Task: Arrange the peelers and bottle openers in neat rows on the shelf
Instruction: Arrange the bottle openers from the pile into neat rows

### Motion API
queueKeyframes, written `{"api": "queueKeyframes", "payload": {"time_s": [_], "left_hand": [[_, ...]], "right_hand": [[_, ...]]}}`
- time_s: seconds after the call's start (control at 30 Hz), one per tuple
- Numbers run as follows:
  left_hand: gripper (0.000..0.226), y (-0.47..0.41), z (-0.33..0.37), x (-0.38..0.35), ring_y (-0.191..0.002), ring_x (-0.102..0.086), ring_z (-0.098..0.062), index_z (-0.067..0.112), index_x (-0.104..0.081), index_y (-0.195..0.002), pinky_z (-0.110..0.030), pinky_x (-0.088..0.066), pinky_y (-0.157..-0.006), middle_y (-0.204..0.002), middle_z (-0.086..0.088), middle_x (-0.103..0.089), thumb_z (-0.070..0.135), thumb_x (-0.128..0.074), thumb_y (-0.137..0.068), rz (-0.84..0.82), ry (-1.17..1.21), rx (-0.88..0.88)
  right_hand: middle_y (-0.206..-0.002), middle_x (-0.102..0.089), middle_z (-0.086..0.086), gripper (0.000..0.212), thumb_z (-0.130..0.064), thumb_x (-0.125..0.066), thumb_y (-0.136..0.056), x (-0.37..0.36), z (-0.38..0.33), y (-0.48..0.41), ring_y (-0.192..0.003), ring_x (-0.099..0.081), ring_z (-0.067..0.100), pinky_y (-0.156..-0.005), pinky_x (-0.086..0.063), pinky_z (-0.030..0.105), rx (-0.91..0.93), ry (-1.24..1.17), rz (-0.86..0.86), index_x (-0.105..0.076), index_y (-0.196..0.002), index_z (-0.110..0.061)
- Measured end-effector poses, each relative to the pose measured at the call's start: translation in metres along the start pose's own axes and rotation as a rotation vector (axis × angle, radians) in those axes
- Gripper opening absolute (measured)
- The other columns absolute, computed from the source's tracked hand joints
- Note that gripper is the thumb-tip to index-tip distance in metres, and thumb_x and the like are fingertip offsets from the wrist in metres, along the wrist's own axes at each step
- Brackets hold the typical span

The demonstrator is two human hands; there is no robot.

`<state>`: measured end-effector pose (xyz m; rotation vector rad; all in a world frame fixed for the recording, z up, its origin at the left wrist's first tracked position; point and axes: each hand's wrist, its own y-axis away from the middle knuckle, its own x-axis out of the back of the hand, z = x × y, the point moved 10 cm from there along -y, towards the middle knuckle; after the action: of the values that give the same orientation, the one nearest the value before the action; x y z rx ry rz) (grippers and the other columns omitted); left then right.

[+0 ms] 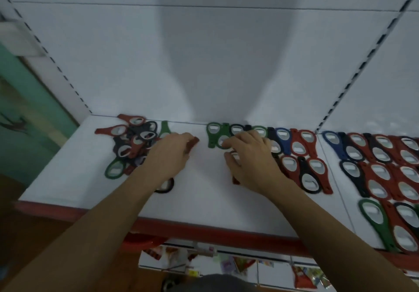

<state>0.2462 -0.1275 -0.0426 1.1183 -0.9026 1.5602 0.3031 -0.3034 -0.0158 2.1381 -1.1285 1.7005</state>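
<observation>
A loose pile of red, black and green bottle openers [132,142] lies at the back left of the white shelf [204,201]. My left hand [169,153] is beside the pile and grips a red opener [192,144] whose tip sticks out past my fingers. Rows of green, blue, red and black openers [301,155] run from the shelf's middle to the right. My right hand [251,158] lies over the left end of these rows, fingers curled onto a green opener [216,136] and one hidden beneath the palm. A black opener [166,186] peeks out under my left wrist.
The shelf has a red front edge [204,230] and a white back panel [204,65] with slotted uprights. A second shelf section [333,167] at the right carries more ordered openers. Packaged goods [238,264] hang below the shelf.
</observation>
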Motion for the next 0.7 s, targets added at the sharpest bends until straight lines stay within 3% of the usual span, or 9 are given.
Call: {"api": "queueKeyframes", "payload": {"time_s": [0.13, 0.27, 0.33, 0.4, 0.5, 0.57, 0.7], "left_hand": [[0.025, -0.01, -0.015, -0.001, -0.086, -0.063, -0.027, 0.01, -0.061, -0.114, -0.039, -0.053, -0.071, -0.091, -0.008, -0.066, 0.024, -0.062, -0.093, -0.139, -0.024, 0.011], [0.021, -0.016, -0.017, 0.01, -0.079, -0.06, -0.022, 0.006, -0.064, -0.092, -0.04, -0.052, -0.067, -0.086, -0.006, -0.061, 0.026, -0.068, -0.089, -0.2, -0.073, -0.022], [0.016, -0.01, -0.023, 0.033, -0.077, -0.062, -0.021, 0.01, -0.062, -0.079, -0.037, -0.051, -0.064, -0.081, -0.004, -0.061, 0.019, -0.066, -0.092, -0.102, 0.019, -0.038], [0.03, 0.009, -0.045, 0.063, -0.062, -0.055, -0.008, 0.016, -0.047, -0.069, -0.024, -0.04, -0.056, -0.068, 0.004, -0.051, 0.016, -0.061, -0.096, 0.052, 0.223, 0.023], [0.038, 0.041, -0.098, 0.094, -0.047, -0.039, -0.005, 0.019, -0.034, -0.07, -0.018, -0.034, -0.051, -0.058, 0.008, -0.037, 0.016, -0.06, -0.097, 0.262, 0.529, 0.123], [0.035, 0.049, -0.131, 0.09, -0.052, -0.035, -0.005, 0.019, -0.036, -0.073, -0.024, -0.035, -0.057, -0.061, 0.01, -0.037, 0.013, -0.061, -0.096, 0.262, 0.666, 0.187], [0.013, 0.063, -0.193, 0.077, -0.077, -0.063, -0.015, 0.016, -0.054, -0.101, -0.034, -0.051, -0.071, -0.088, -0.005, -0.067, 0.005, -0.059, -0.099, 0.34, 1.15, 0.381]], "right_hand": [[-0.104, -0.068, -0.002, 0.013, -0.027, -0.066, -0.089, -0.015, -0.02, -0.029, -0.103, -0.055, 0.026, -0.083, -0.041, 0.042, -0.033, 0.004, 0.075, -0.072, -0.101, -0.025], [-0.103, -0.07, -0.005, 0.013, -0.025, -0.067, -0.088, -0.025, -0.039, -0.051, -0.102, -0.057, 0.026, -0.083, -0.043, 0.042, -0.062, 0.006, 0.086, -0.072, -0.1, -0.025], [-0.1, -0.072, -0.002, 0.013, -0.019, -0.069, -0.086, -0.022, -0.04, -0.056, -0.096, -0.059, 0.029, -0.08, -0.048, 0.043, -0.085, 0.004, 0.126, -0.073, -0.098, -0.022], [-0.093, -0.073, 0.002, 0.014, -0.011, -0.072, -0.083, -0.019, -0.035, -0.057, -0.087, -0.061, 0.032, -0.074, -0.051, 0.042, -0.118, -0.029, 0.186, -0.074, -0.095, -0.018], [-0.094, -0.07, 0.0, 0.013, -0.016, -0.07, -0.088, -0.032, -0.046, -0.061, -0.088, -0.062, 0.025, -0.077, -0.052, 0.038, -0.15, -0.129, 0.12, -0.073, -0.1, -0.018], [-0.107, -0.066, -0.002, 0.03, -0.039, -0.067, -0.092, -0.059, -0.08, -0.071, -0.101, -0.058, 0.02, -0.089, -0.051, 0.039, -0.11, -0.165, -0.061, -0.067, -0.117, -0.022], [-0.151, -0.036, 0.0, 0.106, -0.09, -0.053, -0.071, -0.112, -0.149, -0.094, -0.137, -0.034, 0.027, -0.11, -0.037, 0.055, -0.122, 0.001, -0.371, -0.026, -0.154, -0.031]]}}
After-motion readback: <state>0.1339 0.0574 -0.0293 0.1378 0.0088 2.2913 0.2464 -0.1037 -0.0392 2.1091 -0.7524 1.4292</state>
